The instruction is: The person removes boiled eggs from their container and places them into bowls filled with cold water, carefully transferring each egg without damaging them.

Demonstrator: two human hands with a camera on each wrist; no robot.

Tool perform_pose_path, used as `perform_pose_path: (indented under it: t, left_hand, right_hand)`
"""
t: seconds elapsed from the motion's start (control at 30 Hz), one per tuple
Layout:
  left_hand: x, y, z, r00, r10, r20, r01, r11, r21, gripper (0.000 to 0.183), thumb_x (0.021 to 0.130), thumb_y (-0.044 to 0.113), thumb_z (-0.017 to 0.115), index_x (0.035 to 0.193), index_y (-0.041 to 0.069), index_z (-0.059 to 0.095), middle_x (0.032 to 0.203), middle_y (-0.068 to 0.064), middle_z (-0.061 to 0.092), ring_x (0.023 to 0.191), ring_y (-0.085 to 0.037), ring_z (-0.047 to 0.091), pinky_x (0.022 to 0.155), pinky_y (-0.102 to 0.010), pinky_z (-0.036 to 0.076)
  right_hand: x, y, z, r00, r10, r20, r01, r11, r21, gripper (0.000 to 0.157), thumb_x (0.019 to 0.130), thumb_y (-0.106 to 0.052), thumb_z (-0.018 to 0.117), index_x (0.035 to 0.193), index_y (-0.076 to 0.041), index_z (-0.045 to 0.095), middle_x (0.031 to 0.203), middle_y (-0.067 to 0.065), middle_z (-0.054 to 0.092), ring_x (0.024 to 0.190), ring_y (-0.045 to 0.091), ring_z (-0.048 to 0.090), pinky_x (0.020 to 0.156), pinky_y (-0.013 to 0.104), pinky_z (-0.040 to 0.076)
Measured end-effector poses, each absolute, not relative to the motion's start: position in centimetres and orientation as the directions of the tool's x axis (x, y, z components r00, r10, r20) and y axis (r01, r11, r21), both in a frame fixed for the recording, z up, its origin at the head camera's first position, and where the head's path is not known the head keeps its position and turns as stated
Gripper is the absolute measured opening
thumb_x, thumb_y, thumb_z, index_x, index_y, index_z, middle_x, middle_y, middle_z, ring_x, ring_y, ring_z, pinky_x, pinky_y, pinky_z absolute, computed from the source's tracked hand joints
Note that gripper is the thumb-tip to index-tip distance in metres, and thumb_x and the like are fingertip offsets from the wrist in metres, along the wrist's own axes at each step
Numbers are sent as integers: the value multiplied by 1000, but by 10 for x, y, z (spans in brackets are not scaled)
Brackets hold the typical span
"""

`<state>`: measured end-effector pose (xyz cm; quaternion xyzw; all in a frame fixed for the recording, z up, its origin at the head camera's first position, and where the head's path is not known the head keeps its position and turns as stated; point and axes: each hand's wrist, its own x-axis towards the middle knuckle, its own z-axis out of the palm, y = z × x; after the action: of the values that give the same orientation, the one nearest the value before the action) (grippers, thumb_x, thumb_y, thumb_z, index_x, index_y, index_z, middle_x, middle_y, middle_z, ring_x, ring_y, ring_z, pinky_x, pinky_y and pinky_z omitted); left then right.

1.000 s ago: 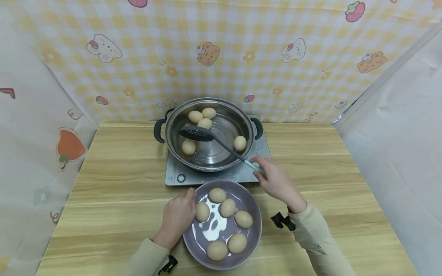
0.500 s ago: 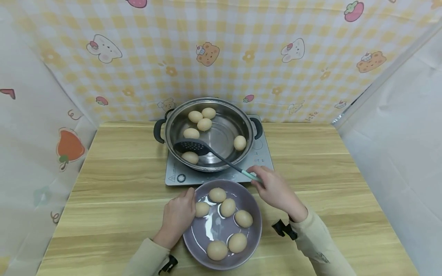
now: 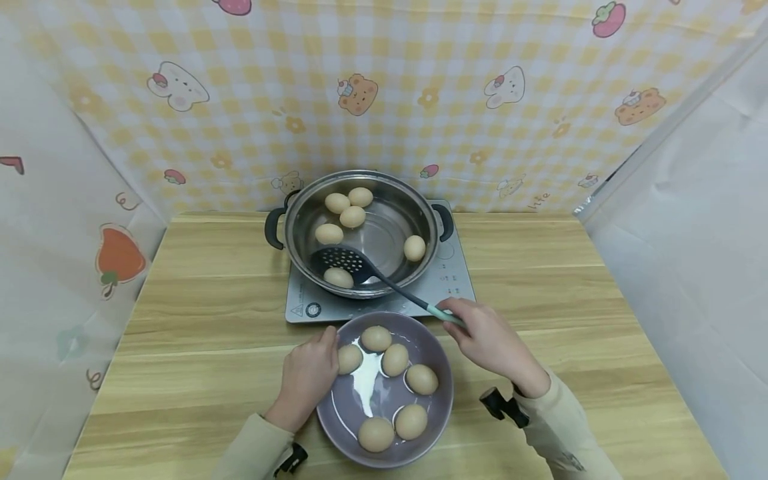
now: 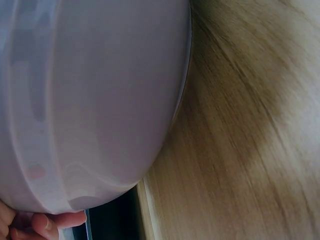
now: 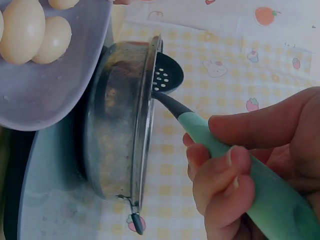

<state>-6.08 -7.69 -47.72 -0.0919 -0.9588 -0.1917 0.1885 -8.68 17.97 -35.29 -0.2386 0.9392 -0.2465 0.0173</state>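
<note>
My right hand: fingers clamped round the slotted ladle's green handle. My left hand: fingers gripping the plate rim. Plate: six eggs. Pot, toward the surface's far edge: six more. Step, I judge: scooping. Next move calls for: ladle worked under the nearest egg.

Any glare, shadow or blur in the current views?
Head: bright, with white glare inside the bowl. Left wrist: dim and soft; the table is darker beside the bowl, paler toward the right edge. Right wrist: dimmer than head; the pot looks blotchy, probably reflections; the cloth print is pale and soft.
</note>
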Motion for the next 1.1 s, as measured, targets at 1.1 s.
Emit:
perform_pose_path:
  t: [1.1]
  left_hand:
    - [-61, -77, -477, -926, 102, 363, 238, 905, 352, 12, 85, 11, 55, 74, 6, 51, 57, -7, 53, 38, -21, 48, 33, -30, 32]
  right_hand:
    - [-99, 196, -339, -911, -361, -198, -177, 778, -603, 20, 90, -6, 48, 103, 1, 61, 55, -3, 37, 44, 8, 31, 44, 23, 30]
